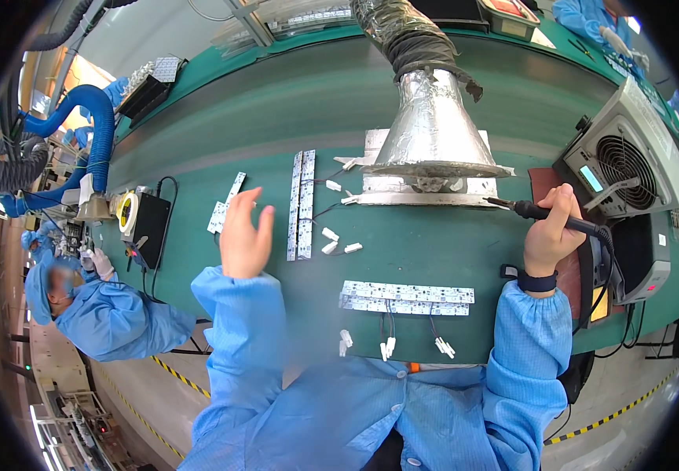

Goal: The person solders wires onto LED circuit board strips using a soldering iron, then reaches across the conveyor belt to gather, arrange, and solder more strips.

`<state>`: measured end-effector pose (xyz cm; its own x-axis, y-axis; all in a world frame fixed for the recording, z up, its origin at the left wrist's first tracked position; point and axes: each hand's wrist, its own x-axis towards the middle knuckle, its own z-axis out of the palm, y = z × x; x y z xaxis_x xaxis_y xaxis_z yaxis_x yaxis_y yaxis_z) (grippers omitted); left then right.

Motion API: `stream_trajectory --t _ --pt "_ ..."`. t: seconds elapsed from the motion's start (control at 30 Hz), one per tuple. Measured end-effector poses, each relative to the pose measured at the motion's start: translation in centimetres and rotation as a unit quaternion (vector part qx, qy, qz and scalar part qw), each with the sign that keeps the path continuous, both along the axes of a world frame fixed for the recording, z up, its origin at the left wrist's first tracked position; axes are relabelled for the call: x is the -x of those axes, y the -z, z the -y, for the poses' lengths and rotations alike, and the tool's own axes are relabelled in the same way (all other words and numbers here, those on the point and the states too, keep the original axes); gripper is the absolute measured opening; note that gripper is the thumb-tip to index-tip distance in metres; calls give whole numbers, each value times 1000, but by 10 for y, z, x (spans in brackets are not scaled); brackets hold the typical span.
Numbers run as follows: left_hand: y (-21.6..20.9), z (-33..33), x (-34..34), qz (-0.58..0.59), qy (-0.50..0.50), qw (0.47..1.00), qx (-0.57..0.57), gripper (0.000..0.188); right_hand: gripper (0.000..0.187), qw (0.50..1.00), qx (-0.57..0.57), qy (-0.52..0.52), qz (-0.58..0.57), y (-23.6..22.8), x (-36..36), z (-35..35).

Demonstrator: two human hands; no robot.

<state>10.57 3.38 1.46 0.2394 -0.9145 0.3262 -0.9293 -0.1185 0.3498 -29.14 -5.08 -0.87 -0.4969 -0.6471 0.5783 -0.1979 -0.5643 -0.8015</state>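
Note:
My right hand [551,239] grips the black handle of a soldering iron [529,209], whose tip points left at the edge of a white plate [433,198] beneath a foil-wrapped fume hood [431,118]. My left hand [245,239] is raised with fingers apart, holding nothing visible. Beyond and beside it lie short white circuit strips [218,216], partly hidden by the hand. To its right stands a lengthwise pair of circuit strips [301,208] with leads and white connectors [330,234]. Nearer me, a crosswise pair of circuit strips [408,299] has wires trailing toward my body.
A boxy fan unit [622,161] and a soldering station [642,259] stand at the right, over a brown mat [569,271]. At the left are a black box [151,226] and a blue hose [104,129]. A co-worker in blue [123,310] sits there; another person [587,20] is far right.

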Motion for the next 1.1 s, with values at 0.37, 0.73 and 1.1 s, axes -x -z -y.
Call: stream_trajectory --t 0.37,0.73,1.1 --pt "-12 -16 104 -120 459 837 -274 40 39 1000 -3 9 3 -5 -1 -4" --pt "-12 25 118 -329 346 839 -259 29 40 998 11 50 32 -17 5 -6" --pt "-22 23 92 -488 370 605 -509 30 40 998 18 60 17 -17 5 -4"
